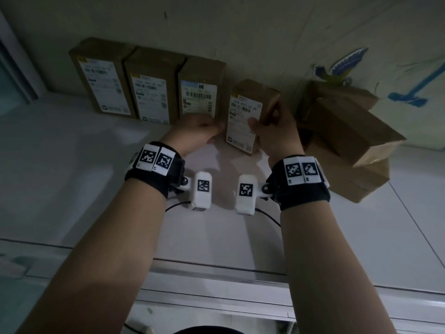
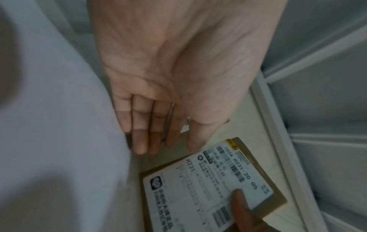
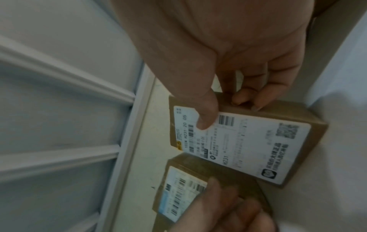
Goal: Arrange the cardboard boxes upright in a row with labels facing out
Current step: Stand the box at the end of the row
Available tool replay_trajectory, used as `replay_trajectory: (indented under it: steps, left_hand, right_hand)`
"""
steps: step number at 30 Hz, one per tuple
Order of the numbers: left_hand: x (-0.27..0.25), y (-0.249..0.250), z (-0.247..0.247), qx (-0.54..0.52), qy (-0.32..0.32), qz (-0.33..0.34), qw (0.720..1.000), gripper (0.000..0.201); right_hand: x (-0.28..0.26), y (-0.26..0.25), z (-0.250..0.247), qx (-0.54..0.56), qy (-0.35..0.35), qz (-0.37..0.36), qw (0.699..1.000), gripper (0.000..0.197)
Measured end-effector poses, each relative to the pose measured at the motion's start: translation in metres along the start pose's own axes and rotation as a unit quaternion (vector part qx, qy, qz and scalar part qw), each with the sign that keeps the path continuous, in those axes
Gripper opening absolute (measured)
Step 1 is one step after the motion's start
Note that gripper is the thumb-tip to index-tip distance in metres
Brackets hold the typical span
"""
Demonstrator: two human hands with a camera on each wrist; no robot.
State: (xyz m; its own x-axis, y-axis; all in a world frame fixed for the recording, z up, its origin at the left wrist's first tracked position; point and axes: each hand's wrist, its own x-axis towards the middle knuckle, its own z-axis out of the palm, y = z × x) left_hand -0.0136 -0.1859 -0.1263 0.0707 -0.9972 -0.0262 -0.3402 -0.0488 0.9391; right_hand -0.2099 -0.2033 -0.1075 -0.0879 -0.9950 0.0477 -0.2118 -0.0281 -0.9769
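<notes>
Cardboard fills my view: three labelled boxes stand upright side by side against the wall [image 1: 240,32], their white labels turned toward me. Taking the third box [image 1: 201,92], the one with the blue-topped label, as my landmark, the second box [image 1: 150,88] touches it on its left and the first box [image 1: 101,78] stands beyond that.

Just to the right of the third box is the fourth box [image 1: 243,121], upright but tilted a little and set forward of the row, its label facing me. My right hand [image 1: 277,131] grips it, thumb pressed flat on the label and fingers curled round its right side and back; the right wrist view shows the thumb [image 3: 204,116] on the label near a barcode.

My left hand [image 1: 195,133] is in front of the third box's lower part, close to the fourth box's left edge. Its fingers [image 2: 141,133] are fairly straight and together and grasp nothing; whether they touch either box I cannot tell.

Farther right of the third box, past my right hand, lies a pile of plain boxes [image 1: 346,138], tumbled at angles on the white surface [image 1: 72,177].
</notes>
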Motion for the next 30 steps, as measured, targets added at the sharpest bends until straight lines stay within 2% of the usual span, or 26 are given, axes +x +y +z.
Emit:
replay_trajectory:
  steps: [2, 8, 11, 13, 16, 20, 25, 30]
  left_hand:
    - [0.004, -0.006, -0.003, -0.055, 0.026, -0.017, 0.998, 0.013]
    - [0.001, -0.010, -0.005, -0.134, 0.061, -0.039, 0.988, 0.014]
    - [-0.003, -0.009, -0.003, -0.130, 0.058, -0.035, 0.989, 0.015]
    - [-0.008, -0.006, -0.004, -0.130, 0.059, -0.034, 0.989, 0.018]
    - [-0.007, -0.006, -0.002, -0.121, 0.061, -0.026, 0.990, 0.022]
    - [-0.008, -0.006, -0.001, -0.147, 0.072, -0.028, 0.986, 0.018]
    - [-0.012, -0.005, 0.002, -0.140, 0.044, -0.015, 0.989, 0.004]
    - [-0.012, -0.010, 0.007, -0.117, 0.050, -0.019, 0.992, 0.018]
  right_hand:
    - [0.006, -0.001, 0.003, -0.013, -0.001, 0.000, 1.000, 0.063]
    - [0.016, -0.009, 0.019, -0.022, -0.009, -0.006, 1.000, 0.062]
    - [0.019, -0.002, 0.028, -0.017, -0.030, -0.016, 0.999, 0.062]
    - [0.020, 0.011, 0.031, -0.009, -0.032, 0.003, 0.999, 0.060]
    - [0.026, 0.029, 0.026, 0.066, 0.011, 0.048, 0.997, 0.059]
    - [0.031, 0.032, 0.025, 0.089, 0.019, 0.062, 0.994, 0.023]
    - [0.019, 0.025, 0.027, 0.072, -0.017, 0.042, 0.996, 0.031]
    - [0.001, 0.007, 0.018, 0.025, -0.125, 0.019, 0.992, 0.022]
